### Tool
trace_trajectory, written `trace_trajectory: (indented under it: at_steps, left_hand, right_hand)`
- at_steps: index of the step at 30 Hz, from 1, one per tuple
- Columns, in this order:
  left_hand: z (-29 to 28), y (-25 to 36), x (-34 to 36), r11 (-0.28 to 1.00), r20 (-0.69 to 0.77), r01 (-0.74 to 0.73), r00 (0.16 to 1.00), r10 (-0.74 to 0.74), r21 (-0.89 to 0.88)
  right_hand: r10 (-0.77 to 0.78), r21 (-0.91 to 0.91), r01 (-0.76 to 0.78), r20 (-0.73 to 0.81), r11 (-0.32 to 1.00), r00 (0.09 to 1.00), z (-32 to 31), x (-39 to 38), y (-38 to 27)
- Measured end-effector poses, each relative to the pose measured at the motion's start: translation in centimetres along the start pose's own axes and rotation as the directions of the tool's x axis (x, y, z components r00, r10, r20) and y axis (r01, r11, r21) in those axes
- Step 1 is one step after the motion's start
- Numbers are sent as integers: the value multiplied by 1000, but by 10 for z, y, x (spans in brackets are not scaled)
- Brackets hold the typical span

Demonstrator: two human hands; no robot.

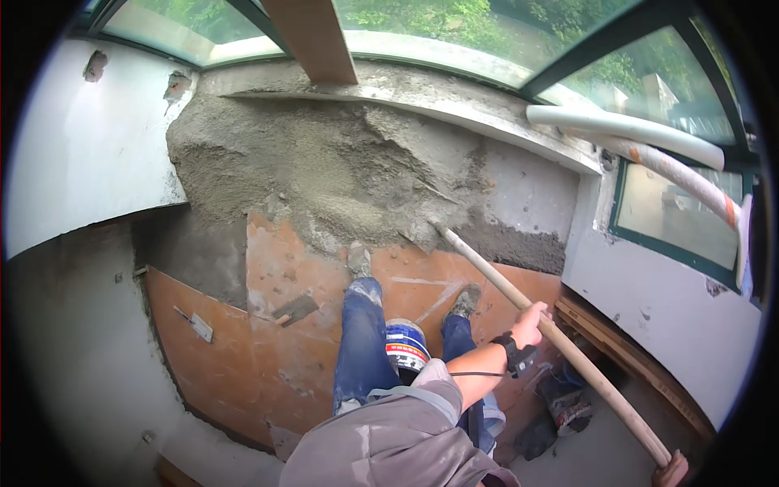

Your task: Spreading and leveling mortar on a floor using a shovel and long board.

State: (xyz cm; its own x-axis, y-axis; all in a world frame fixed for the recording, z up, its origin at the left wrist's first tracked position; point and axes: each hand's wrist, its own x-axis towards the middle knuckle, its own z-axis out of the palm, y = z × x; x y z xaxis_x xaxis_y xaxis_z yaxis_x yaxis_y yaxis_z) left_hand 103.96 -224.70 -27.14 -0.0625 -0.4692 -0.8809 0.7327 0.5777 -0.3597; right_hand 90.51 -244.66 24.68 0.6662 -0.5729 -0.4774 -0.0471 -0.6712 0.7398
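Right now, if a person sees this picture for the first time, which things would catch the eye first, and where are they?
The big grey mortar heap piled against the wall under the window dominates the upper middle. Next comes the long wooden handle crossing diagonally on the right, gripped by the right hand and, at its lower end, by the left hand, its far end dug into the heap. Between the person's blue-trousered legs stands a small bucket.

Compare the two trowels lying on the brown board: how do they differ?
The left trowel has a pale, light grey rectangular blade and lies near the board's left edge; the right trowel has a darker blade that looks mortar-coated and lies closer to the person's leg. The left one looks smaller. Both rest flat and untouched; the right hand grips a long wooden handle instead.
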Motion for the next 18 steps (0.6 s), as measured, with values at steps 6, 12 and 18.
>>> trace_trajectory:
  at_steps: [6,12,18]
  left_hand:
    - [-44,205,14,976,118,-167,976,185,-142]
    - [-141,292,-12,964,-206,-260,941,267,62]
    - [-191,305,-63,935,-367,-312,861,354,171]
  right_hand:
    - [-242,161,365,-503,917,830,48,105,-115]
    - [-49,410,324,-555,852,830,42,65,-277]
    - [-47,592,125,-147,796,988,98,8,-344]
